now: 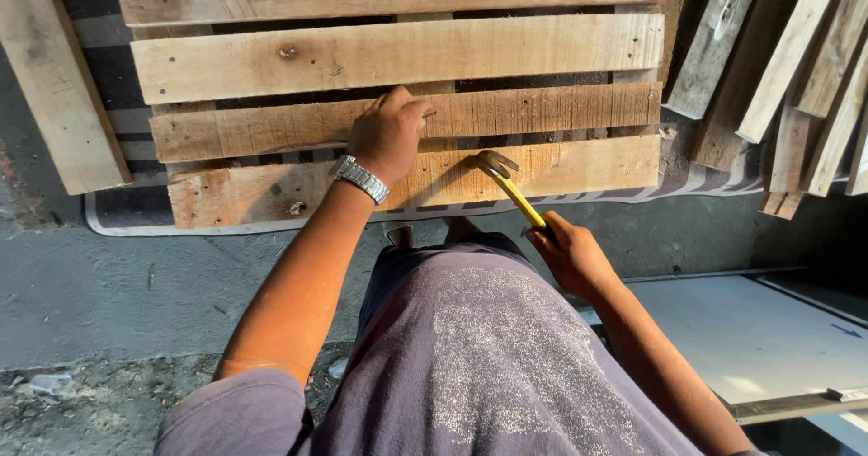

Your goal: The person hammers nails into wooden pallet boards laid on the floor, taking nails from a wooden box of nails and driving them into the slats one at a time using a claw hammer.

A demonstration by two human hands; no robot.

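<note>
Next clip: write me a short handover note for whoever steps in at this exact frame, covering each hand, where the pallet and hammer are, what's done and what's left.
Left hand: pressed on the third slat of the wooden pallet, fingers pinched at its upper edge, apparently on a nail, too small to confirm.
Right hand: gripping the yellow-handled claw hammer; its head sits over the nearest slat.
Pallet lies on a striped mat; loose boards are stacked to the right.
Done: four slats lie in place across the pallet.
Left: judging by the pose, nailing the third slat; fastening elsewhere can't be confirmed.
</note>
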